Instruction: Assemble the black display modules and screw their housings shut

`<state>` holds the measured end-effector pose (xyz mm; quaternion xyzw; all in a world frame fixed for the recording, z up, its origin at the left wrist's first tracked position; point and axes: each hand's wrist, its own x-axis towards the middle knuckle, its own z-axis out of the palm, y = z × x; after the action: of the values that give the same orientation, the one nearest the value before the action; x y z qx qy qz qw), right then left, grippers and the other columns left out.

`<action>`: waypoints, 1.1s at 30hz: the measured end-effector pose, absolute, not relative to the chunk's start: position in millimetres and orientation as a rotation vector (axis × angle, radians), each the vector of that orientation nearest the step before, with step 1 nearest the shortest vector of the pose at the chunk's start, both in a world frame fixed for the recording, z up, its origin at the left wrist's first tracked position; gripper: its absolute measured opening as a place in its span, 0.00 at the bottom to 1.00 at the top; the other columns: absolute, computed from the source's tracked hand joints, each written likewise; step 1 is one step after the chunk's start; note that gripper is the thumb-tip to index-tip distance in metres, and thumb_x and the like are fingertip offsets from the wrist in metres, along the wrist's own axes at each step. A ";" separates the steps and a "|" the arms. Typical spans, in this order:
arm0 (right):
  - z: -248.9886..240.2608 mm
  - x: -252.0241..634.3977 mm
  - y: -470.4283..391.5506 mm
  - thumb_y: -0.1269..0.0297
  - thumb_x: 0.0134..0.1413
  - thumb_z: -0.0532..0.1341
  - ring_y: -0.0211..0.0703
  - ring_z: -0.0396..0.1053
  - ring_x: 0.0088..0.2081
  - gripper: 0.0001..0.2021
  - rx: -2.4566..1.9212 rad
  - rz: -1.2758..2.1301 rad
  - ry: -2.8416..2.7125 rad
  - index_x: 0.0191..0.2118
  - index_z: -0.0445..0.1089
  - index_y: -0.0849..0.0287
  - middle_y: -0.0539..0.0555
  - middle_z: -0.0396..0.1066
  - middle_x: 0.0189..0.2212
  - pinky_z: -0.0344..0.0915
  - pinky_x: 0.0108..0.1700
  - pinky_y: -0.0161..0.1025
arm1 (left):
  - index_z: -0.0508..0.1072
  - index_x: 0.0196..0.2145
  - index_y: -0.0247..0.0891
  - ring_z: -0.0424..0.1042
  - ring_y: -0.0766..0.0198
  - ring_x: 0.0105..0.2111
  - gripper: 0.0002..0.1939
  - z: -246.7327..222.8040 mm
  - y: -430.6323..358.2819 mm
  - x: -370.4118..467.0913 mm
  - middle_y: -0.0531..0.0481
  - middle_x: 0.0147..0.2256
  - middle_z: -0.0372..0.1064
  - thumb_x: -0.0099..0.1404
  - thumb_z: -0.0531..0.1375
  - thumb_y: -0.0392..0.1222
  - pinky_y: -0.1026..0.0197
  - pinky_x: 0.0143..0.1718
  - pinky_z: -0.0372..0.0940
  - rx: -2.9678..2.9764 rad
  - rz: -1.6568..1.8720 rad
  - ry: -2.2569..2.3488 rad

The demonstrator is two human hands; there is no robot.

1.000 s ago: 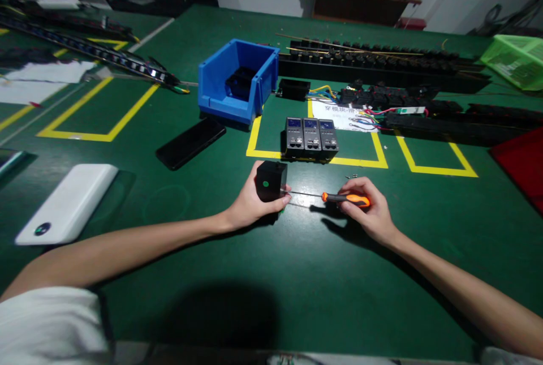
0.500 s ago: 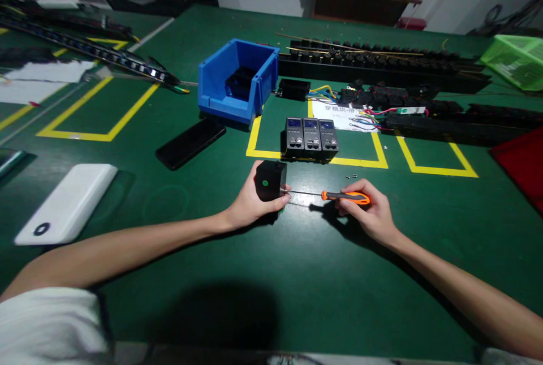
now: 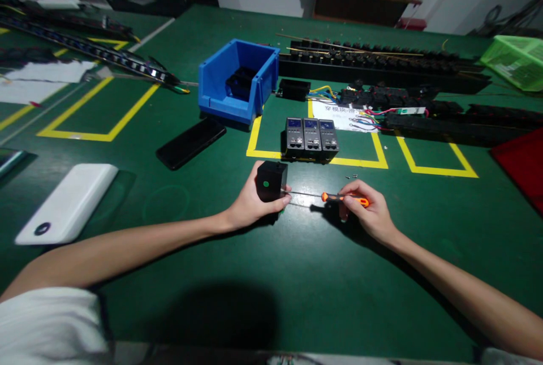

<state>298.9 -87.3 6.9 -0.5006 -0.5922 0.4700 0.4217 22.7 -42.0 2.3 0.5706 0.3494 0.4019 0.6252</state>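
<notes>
A black box-shaped module (image 3: pixel 271 179) with a round green sticker is gripped in my left hand (image 3: pixel 250 198), just above the green table. My right hand (image 3: pixel 368 209) is closed round the orange and black handle of a screwdriver (image 3: pixel 329 197). The thin shaft points left, and its tip meets the module's right side, beside my left thumb. Whether a screw sits at the tip is too small to tell. Beyond my hands three similar modules (image 3: pixel 311 136) stand side by side at a yellow tape line. A few small screws (image 3: pixel 352 176) lie on the table to their right.
Behind my left hand are a black phone (image 3: pixel 190 143) and a blue bin (image 3: pixel 224 107) holding black parts. A white power bank (image 3: pixel 68 204) lies at left. Black rails with wires (image 3: pixel 441 121) stretch across the back right, near a green basket (image 3: pixel 515 62) and something red (image 3: pixel 521 167).
The fingers of my right hand have shifted round the screwdriver handle, which looks turned a little. The module and my left hand have barely moved.
</notes>
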 end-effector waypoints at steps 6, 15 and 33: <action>4.6 301.4 -87.3 0.60 0.51 0.68 0.40 0.71 0.31 0.15 -1.217 0.966 -1.596 0.41 0.64 0.54 0.50 0.68 0.33 0.68 0.31 0.36 | 0.56 0.47 0.40 0.77 0.60 0.38 0.30 3.5 -41.8 22.8 0.47 0.39 0.73 0.55 0.69 0.38 0.55 0.41 0.72 1.285 0.926 0.808; 7.3 298.6 -90.2 0.61 0.53 0.67 0.39 0.72 0.23 0.11 -1.227 1.087 -1.492 0.38 0.64 0.54 0.49 0.73 0.28 0.68 0.26 0.36 | 0.55 0.48 0.39 0.77 0.61 0.38 0.30 3.6 -41.8 23.2 0.46 0.39 0.73 0.55 0.69 0.38 0.55 0.41 0.71 1.284 0.928 0.814; 3.9 298.6 -87.0 0.57 0.57 0.63 0.38 0.68 0.20 0.09 -1.265 1.165 -1.430 0.36 0.64 0.55 0.46 0.70 0.20 0.66 0.23 0.36 | 0.55 0.47 0.40 0.77 0.60 0.38 0.29 5.3 -42.5 23.5 0.47 0.39 0.73 0.55 0.69 0.38 0.55 0.41 0.72 1.279 0.916 0.805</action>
<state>298.6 -87.0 3.9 -0.5087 -0.5749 0.4684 0.4375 23.5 -42.5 5.3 0.5595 0.3522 0.4008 0.6343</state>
